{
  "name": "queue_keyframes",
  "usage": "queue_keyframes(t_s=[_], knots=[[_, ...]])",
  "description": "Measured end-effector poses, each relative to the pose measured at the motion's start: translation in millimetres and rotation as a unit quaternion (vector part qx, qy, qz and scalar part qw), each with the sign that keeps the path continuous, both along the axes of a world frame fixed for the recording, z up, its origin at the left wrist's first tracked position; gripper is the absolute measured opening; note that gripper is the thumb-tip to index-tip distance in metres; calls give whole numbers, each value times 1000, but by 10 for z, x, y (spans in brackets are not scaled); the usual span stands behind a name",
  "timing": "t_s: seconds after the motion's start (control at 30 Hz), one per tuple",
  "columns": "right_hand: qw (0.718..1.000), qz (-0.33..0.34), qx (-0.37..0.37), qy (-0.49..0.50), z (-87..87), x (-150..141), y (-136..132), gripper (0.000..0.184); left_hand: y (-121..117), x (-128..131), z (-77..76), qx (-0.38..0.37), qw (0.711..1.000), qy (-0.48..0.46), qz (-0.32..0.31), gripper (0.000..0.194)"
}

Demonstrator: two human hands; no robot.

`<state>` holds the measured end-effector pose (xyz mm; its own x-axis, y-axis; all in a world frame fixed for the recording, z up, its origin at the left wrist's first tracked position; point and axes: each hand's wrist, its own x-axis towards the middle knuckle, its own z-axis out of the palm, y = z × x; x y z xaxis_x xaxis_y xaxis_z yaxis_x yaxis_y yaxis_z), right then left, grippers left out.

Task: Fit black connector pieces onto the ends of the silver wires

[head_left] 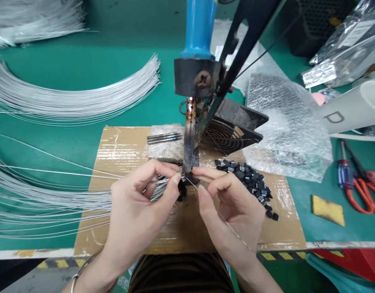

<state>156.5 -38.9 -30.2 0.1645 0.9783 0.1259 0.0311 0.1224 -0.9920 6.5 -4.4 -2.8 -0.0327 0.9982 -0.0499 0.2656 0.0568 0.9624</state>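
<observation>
My left hand (138,207) pinches the end of a thin grey wire (103,176) at the tip of an upright soldering iron (189,150). The tiny part at the fingertips is too small to make out. My right hand (236,207) is closed on a thin strand of solder wire (193,184), which runs from the iron's tip down across the palm. Below and behind the left hand lies a loose bundle of grey wires (80,200). To the right, beyond the right hand, small black parts (248,175) are heaped on the cardboard (175,238).
A black clamp (195,77) holds the iron's blue handle (200,30). Behind it stands a small fan (227,132). Another wire bundle (74,101) lies at upper left. Bubble wrap (285,126), a yellow sponge (328,209), red-handled pliers (360,197) and a screwdriver (345,173) lie right.
</observation>
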Motion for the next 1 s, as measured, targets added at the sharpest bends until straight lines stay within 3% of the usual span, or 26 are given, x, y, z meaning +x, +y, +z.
queue_keyframes(t_s=[1.0], knots=[[999,-14,23,-27,-8,-23,-25,23,-12,-20,-40,17,999,36,4,13]])
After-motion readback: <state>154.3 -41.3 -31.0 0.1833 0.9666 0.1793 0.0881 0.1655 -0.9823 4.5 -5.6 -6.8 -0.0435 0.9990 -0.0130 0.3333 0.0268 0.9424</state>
